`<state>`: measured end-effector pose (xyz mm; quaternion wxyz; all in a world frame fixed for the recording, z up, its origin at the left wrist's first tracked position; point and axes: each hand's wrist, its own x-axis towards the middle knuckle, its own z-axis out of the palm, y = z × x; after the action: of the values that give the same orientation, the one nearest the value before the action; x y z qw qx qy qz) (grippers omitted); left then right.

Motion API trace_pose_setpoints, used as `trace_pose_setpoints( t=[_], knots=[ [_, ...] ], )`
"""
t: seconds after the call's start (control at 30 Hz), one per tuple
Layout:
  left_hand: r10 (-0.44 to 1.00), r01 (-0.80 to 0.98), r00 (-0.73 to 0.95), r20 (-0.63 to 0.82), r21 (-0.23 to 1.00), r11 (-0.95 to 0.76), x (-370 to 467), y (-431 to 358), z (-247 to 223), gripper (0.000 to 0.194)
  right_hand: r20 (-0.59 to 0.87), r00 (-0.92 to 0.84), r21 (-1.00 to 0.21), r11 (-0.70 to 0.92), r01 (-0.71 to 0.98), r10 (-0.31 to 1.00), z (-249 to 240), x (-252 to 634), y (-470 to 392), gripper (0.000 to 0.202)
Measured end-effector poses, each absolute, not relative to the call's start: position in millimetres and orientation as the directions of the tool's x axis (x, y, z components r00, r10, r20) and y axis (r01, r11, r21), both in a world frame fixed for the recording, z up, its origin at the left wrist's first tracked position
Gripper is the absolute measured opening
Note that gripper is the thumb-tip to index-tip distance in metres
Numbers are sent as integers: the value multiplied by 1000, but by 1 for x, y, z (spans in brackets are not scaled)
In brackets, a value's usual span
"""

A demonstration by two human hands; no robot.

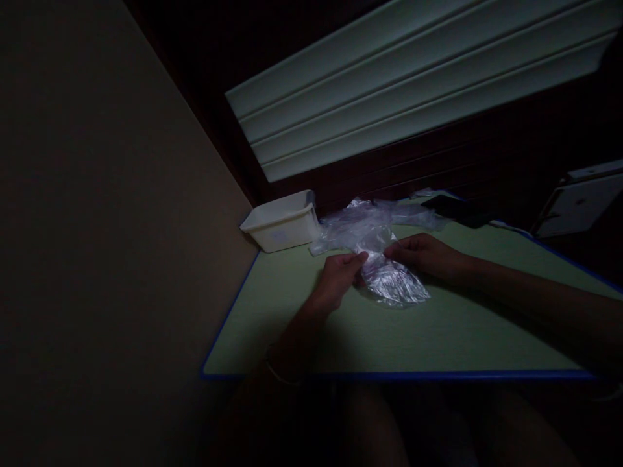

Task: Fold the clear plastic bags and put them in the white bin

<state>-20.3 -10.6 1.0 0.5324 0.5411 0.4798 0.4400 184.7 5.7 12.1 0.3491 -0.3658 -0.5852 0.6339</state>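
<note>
A crinkled clear plastic bag point(393, 280) hangs between my two hands, just above the table. My left hand point(339, 275) pinches its left edge between thumb and fingers. On the opposite edge, my right hand point(422, 254) is closed with the thumb and fingertips on the film. The lower part of the bag spreads toward me and catches the light. Behind it lies a heap of similar clear plastic bags point(341, 227), partly hidden by the bag I hold. Whether anything is inside the held bag is too dark to tell.
A white plastic bin point(287, 227) stands at the table's back left corner by the wall. A dark flat object point(457, 211) lies at the back right. The pale green table point(292, 337) has a blue edge. A white tablet-like panel point(579, 204) is beyond its right side.
</note>
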Motion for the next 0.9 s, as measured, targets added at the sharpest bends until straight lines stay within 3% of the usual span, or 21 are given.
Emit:
trace_pose_setpoints(
  t=[0.23, 0.6, 0.77, 0.9],
  knots=[
    [943, -84, 306, -128, 983, 161, -25, -19, 13, 37, -48, -469, -995, -83, -54, 882, 12, 184, 6, 28],
    [949, -41, 258, -178, 980, 195, -24, -20, 15, 25, -26, -418, -995, -63, -74, 908, 12, 184, 6, 28],
    [957, -13, 244, -158, 986, 166, -27, -17, 11, 21, -26, -493, -986, -104, -131, 870, 7, 185, 8, 21],
    [961, -10, 230, -154, 987, 161, -28, -16, 10, 19, 0, -526, -985, -91, -148, 850, 0, 188, 13, 28]
  ],
)
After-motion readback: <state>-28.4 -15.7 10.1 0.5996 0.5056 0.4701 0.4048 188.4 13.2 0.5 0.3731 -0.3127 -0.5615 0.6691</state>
